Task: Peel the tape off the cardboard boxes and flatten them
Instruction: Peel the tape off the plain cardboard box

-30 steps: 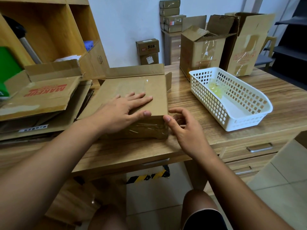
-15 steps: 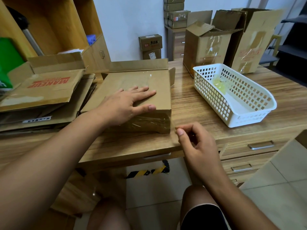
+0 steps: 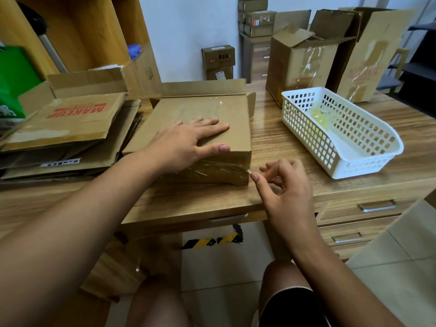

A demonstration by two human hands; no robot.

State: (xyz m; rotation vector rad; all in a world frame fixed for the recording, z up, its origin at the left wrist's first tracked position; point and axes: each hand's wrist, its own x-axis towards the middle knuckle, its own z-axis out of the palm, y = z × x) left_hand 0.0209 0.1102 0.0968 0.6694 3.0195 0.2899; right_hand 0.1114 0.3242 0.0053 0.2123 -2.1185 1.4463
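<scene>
Left arm enters from lower left of frame and reaches diagonally up to centre. Left hand (image 3: 188,140) lies palm-down on top of the cardboard box (image 3: 226,112), fingers straight and slightly spread, thumb along the near top edge. It presses flat and grips nothing.

Right arm enters from lower right. Right hand (image 3: 287,185) sits just right of the box's near right corner, fingers loosely curled and thumb extended toward the corner. The thumb tip meets a lifted end of the clear tape (image 3: 212,168), which runs across the box's near face. Index finger stands apart from thumb; whether the tape end is actually held cannot be told.

The box rests at centre frame on the wooden desk (image 3: 271,138), far flaps open. Flattened cardboard (image 3: 70,119) is stacked at left. The white basket (image 3: 368,159) at right holds a wad of tape (image 3: 318,114).
</scene>
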